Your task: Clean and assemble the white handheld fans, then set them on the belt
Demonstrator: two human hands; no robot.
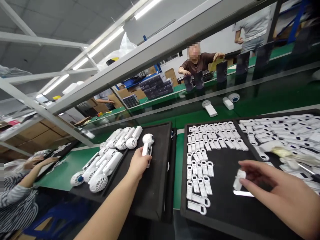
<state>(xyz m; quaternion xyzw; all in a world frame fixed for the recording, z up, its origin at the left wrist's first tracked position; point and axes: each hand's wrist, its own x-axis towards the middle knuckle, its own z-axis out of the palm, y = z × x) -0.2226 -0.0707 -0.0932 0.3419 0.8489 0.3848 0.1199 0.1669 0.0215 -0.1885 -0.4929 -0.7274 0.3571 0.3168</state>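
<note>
Green benches hold black trays of white parts; over the left tray (155,186), the left hand (138,163) grips a white fan (148,143); over the right tray (225,200), the right hand (277,193) pinches a small white piece (240,180).

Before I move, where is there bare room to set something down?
Bare: the left black tray between the left hand and the tray's right rim; the right black tray between the rows of small white plastic covers and the right hand. Crowded: the left tray's left side, with white round-headed plastic fans, and the far right, with white plastic parts.
</note>
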